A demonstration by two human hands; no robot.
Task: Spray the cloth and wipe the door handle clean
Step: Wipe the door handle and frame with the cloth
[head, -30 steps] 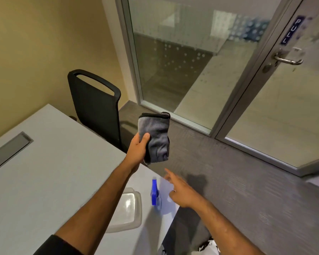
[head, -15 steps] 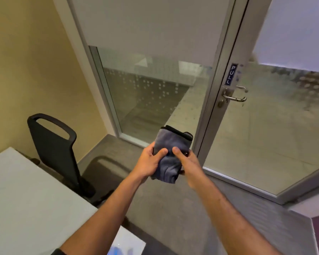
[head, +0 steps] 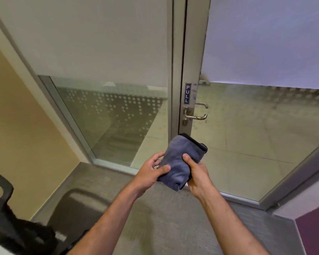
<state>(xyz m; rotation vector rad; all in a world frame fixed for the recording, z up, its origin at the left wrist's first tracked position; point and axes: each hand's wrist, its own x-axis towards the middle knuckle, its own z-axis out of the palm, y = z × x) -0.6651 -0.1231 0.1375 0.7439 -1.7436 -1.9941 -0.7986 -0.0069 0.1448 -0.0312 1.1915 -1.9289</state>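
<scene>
A folded grey cloth (head: 180,162) with a dark edge is held in front of me by both hands. My left hand (head: 151,173) grips its left side with the thumb on top. My right hand (head: 196,173) grips its right side, thumb pressed into the fabric. The metal lever door handle (head: 196,116) sits on the glass door's frame above the cloth, under a blue PULL sign (head: 187,93). The handle is some way beyond the cloth and untouched. No spray bottle is in view.
A glass door (head: 256,135) stands ahead on the right, a fixed glass panel (head: 114,122) on the left. A black chair (head: 5,218) is at the lower left beside a yellow wall (head: 16,135). Grey carpet (head: 164,227) covers the floor.
My view has swung from the table and spray bottle toward the door and closer to it. My right hand came up and joined the left on the cloth.
</scene>
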